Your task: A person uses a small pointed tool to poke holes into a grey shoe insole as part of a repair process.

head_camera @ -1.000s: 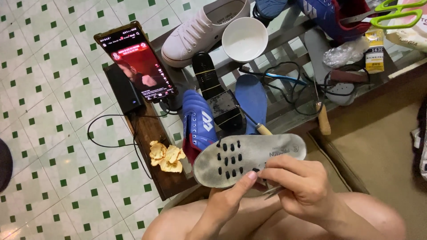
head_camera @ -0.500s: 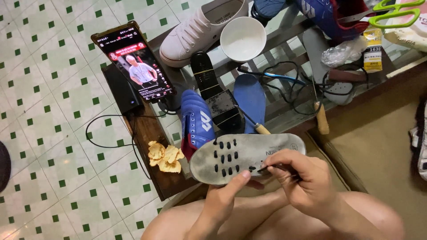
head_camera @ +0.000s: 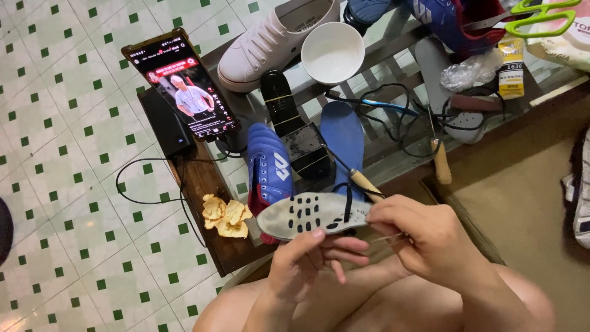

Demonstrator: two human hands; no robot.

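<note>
Grey perforated insole (head_camera: 310, 214) held between two hands above the low table's (head_camera: 203, 184) edge.
The left hand (head_camera: 307, 261) supports the insole from beneath, fingers (head_camera: 344, 243) loosely extended along its underside; the right hand (head_camera: 424, 237) pinches its heel end together with a thin thread. Just beyond the fingertips lie a blue football boot (head_camera: 269, 166), a wooden-handled awl (head_camera: 362, 181) and a blue insole (head_camera: 343, 136).

Your 2 hands, the left hand (head_camera: 307, 261) and the right hand (head_camera: 424, 237), are bare: no gloves, rings or watch. Forearms unsleeved, knees uncovered.
</note>
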